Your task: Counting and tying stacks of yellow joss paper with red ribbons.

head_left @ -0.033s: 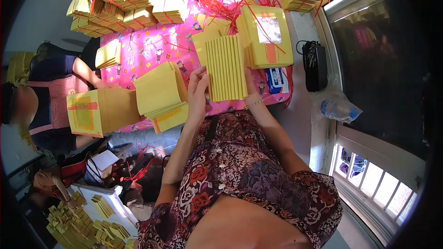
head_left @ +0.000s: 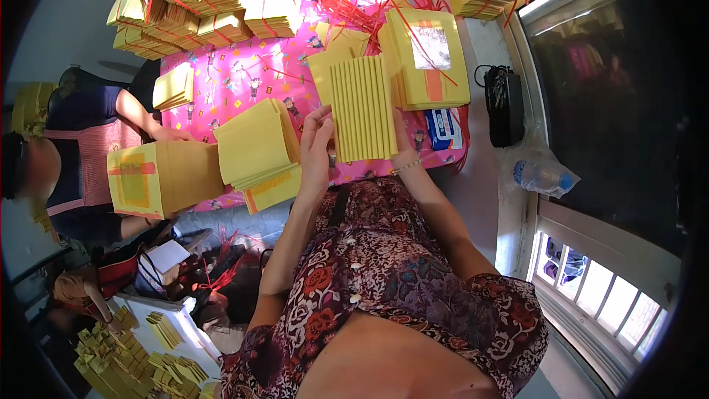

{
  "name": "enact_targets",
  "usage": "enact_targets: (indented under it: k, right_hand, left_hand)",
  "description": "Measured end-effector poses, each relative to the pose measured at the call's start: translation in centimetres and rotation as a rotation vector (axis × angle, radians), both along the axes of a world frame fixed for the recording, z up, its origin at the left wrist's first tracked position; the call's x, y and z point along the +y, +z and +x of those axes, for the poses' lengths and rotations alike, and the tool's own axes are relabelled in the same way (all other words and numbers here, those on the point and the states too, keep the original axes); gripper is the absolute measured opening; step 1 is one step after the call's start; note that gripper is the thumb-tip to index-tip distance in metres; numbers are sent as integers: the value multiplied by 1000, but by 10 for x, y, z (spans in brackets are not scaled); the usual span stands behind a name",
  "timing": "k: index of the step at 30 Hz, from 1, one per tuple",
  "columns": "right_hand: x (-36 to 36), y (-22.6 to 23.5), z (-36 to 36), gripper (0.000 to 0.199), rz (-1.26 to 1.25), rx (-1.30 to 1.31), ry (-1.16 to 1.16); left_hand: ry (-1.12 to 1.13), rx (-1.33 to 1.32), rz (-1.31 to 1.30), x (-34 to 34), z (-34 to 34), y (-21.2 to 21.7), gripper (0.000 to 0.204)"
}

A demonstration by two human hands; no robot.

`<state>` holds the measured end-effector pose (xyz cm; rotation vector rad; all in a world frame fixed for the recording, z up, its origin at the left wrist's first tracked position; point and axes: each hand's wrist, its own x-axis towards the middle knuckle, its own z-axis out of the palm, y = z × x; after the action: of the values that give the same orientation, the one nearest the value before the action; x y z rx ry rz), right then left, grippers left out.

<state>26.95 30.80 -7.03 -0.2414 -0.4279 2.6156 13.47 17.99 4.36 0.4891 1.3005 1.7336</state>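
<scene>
Both hands grip one fanned stack of yellow paper sheets (head_left: 362, 109) above the near edge of the pink patterned table cloth (head_left: 244, 74). The left hand (head_left: 317, 144) clamps the stack's left side, fingers up along its edge; the right hand (head_left: 402, 144) holds the lower right corner, mostly hidden behind the paper, so how tight it grips I cannot tell. The hands stand apart, one on each side.

To do this well, I judge the grip should stay even on both sides so the overlapping strips keep their spacing and do not slide out at the bottom.

The stack stands nearly upright in the picture, its long axis running away from the person toward a larger yellow bundle (head_left: 428, 59) tied with red string, leaning slightly left. A loose yellow pile (head_left: 255, 144) lies just left of the left hand
</scene>
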Motion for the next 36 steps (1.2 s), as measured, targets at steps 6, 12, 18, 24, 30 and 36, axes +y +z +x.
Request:
enact_targets:
  k: [6,12,18,24,30,36]
  right_hand:
    - [0,6,-1,64,75,-38,-28]
    - [0,7,-2,63,19,-44,-44]
    - [1,3,-3,63,-48,-24,-45]
    - [1,-1,-3,63,-46,11,-32]
    - [3,1,-4,64,-15,-55,-37]
    - [-1,3,-5,66,-50,-10,11]
  left_hand:
    - [-7,23,-3,1,3,1,34]
    - [-8,97,47,3,3,-4,33]
    - [-8,148,57,5,4,-4,37]
    - [-8,170,57,6,7,-4,40]
    - [-2,192,47,6,6,-4,42]
    - [34,215,-2,7,8,-4,52]
